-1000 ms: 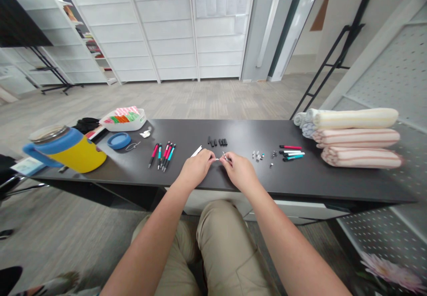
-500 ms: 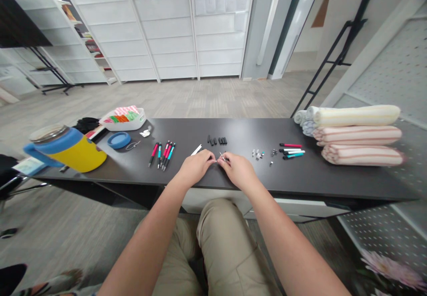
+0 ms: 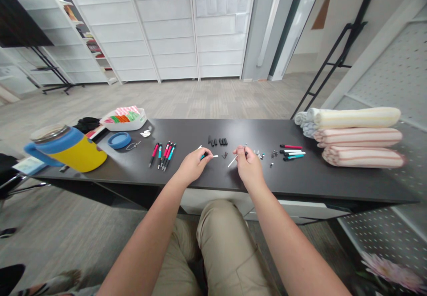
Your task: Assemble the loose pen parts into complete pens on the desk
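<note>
My left hand (image 3: 194, 166) is closed over the dark table, its fingers pinched on a small pen part that shows a teal-and-black bit and a white end (image 3: 215, 156). Behind its knuckles peeks the tip of a white stick (image 3: 200, 146). My right hand (image 3: 249, 166) grips a thin white pen refill (image 3: 232, 161), which slants down to the left. Between the hands lie small dark springs (image 3: 225, 155). Several black rubber grips (image 3: 218, 142) are set out just beyond. Small silvery pen tips (image 3: 259, 155) lie beside my right hand, partly hidden by it.
Several whole pens (image 3: 163, 155) lie on the left; pen barrels (image 3: 293, 152) and small metal pieces (image 3: 274, 154) are on the right. Rolled towels (image 3: 360, 136) are stacked at the right end. A yellow-blue jug (image 3: 76, 149), a blue lid (image 3: 119, 140) and a white basket (image 3: 138, 122) stand left.
My hands have moved apart from where they met. The right hand went right and now shows the white refill; the springs between the hands have come into view.
</note>
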A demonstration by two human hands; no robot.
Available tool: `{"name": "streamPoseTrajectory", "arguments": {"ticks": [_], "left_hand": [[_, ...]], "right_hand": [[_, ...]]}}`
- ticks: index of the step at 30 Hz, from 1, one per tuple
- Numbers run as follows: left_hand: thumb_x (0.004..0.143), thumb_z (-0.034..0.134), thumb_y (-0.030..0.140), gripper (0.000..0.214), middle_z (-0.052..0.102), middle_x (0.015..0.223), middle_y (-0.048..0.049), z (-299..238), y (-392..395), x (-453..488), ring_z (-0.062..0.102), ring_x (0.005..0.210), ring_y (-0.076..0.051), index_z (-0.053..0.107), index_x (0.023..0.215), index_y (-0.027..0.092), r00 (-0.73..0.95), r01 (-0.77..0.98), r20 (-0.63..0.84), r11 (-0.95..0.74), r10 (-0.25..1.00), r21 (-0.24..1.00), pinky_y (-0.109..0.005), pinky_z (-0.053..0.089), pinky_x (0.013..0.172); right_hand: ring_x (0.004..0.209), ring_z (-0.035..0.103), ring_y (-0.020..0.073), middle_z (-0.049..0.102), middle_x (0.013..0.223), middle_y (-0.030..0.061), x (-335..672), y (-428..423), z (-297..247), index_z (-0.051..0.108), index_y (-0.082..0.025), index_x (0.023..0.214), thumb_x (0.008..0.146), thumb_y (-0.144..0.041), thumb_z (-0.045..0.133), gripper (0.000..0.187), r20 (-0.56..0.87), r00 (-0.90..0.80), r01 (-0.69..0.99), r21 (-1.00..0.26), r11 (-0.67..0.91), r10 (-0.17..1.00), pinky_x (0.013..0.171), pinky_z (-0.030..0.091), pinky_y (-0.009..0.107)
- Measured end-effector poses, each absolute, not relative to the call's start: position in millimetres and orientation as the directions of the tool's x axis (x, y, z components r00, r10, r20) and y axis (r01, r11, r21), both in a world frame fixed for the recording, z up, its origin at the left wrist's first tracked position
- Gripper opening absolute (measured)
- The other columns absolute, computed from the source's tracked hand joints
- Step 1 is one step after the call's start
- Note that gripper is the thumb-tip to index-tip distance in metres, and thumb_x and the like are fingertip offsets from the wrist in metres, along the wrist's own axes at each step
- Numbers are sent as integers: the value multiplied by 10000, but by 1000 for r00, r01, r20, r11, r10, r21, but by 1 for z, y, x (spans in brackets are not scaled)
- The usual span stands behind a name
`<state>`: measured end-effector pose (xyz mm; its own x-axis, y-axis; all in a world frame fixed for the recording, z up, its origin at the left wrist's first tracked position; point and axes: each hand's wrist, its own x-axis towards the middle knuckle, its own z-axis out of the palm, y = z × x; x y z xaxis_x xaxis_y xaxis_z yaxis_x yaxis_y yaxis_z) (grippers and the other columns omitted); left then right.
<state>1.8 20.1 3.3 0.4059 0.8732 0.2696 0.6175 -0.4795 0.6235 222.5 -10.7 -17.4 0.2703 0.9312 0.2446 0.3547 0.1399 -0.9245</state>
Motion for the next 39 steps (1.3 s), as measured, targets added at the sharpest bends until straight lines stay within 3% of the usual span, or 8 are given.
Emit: {"name": "streamPoseTrajectory", "arguments": {"ticks": [3, 8, 18, 30, 35, 39], "left_hand": [[1021, 540, 336, 170, 754, 1054, -41, 3, 20, 2, 685, 998, -209, 672, 1010, 229, 410, 616, 268, -481, 872, 624, -314, 492, 913], [1019, 542, 325, 160, 746, 1032, -29, 3, 20, 1, 679, 975, -198, 667, 1010, 225, 417, 589, 287, -497, 862, 637, -302, 485, 890], [1012, 542, 325, 165, 748, 1020, -28, 3, 20, 2, 679, 961, -200, 671, 1004, 223, 410, 600, 279, -487, 869, 634, -296, 490, 878], [987, 581, 329, 152, 731, 928, 3, 6, 19, 3, 649, 867, -169, 678, 983, 213, 404, 533, 255, -453, 878, 715, -272, 465, 827], [971, 601, 311, 131, 741, 926, 9, 9, 16, 7, 649, 859, -165, 688, 971, 213, 377, 521, 246, -424, 893, 741, -267, 466, 818], [961, 602, 297, 126, 765, 940, 5, 10, 14, 12, 669, 891, -173, 694, 957, 213, 340, 507, 239, -392, 909, 768, -280, 477, 857]], "right_hand": [[544, 534, 151, 689, 740, 12, 221, -10, -19, 616, -222, 995, 1031, -700, 355, 545, 238, 263, 218, -959, 183, 935, 555, 427, 272], [583, 577, 153, 774, 886, 63, 219, -11, -18, 617, -211, 1038, 1034, -648, 415, 482, 264, 206, 171, -958, 231, 942, 613, 481, 286], [590, 570, 151, 795, 940, 80, 218, -12, -15, 629, -209, 1050, 1034, -645, 421, 484, 262, 133, 164, -957, 239, 956, 625, 484, 286], [608, 597, 145, 792, 996, 99, 218, -8, -20, 670, -197, 1065, 1026, -676, 423, 541, 235, 50, 59, -971, 232, 971, 651, 518, 296], [655, 676, 135, 790, 1069, 93, 217, -8, -20, 644, -216, 1038, 981, -700, 526, 501, 142, 14, -141, -980, 143, 990, 712, 595, 310], [775, 754, 174, 796, 1006, 86, 216, -9, -17, 637, -218, 1023, 923, -701, 636, 494, 77, -2, -322, -944, 73, 997, 806, 638, 359]]}}
